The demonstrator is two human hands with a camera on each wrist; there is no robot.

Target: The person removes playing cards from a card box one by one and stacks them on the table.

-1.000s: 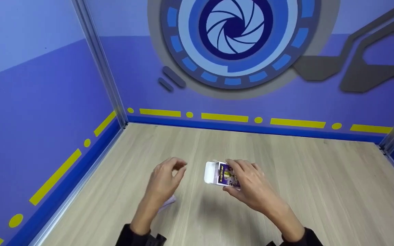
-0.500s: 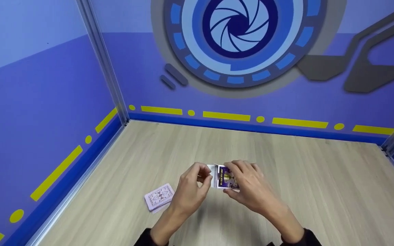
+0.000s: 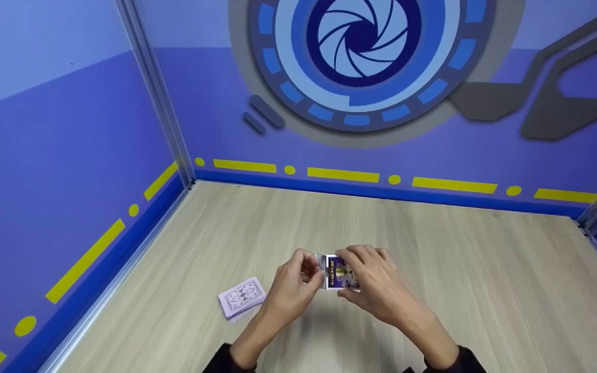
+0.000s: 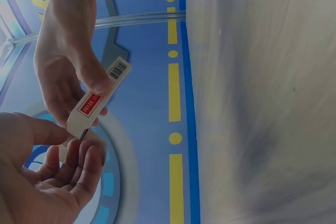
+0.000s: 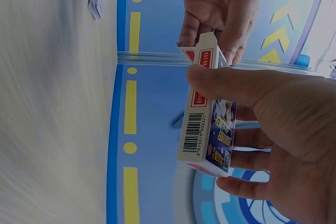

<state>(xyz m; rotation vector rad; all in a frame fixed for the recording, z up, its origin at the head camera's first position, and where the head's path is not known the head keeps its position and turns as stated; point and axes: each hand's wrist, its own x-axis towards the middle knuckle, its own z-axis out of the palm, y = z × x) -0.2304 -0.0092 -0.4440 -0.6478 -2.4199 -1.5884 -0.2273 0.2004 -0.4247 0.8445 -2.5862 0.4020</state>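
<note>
My right hand (image 3: 379, 280) grips a small playing card box (image 3: 342, 272) by its long edges, thumb on the near side and fingers on the far side. The box has a purple printed face, and a barcode side (image 5: 193, 132) shows in the right wrist view. Its end with the flaps (image 5: 208, 41) points toward my left hand (image 3: 289, 287), whose thumb and fingertips pinch at that end. In the left wrist view the box (image 4: 90, 104) is held up off the table. A stack of playing cards (image 3: 241, 297) lies face down on the table, left of my left forearm.
The wooden tabletop (image 3: 433, 248) runs back to a blue panel wall (image 3: 195, 114) with yellow markings. Another blue wall (image 3: 60, 171) closes the left side, with a metal corner post (image 3: 156, 93) between them.
My left hand has moved right from beside the cards to the box's flap end, uncovering the card stack. The white flap, wide in view before, is now mostly hidden behind its fingers.
</note>
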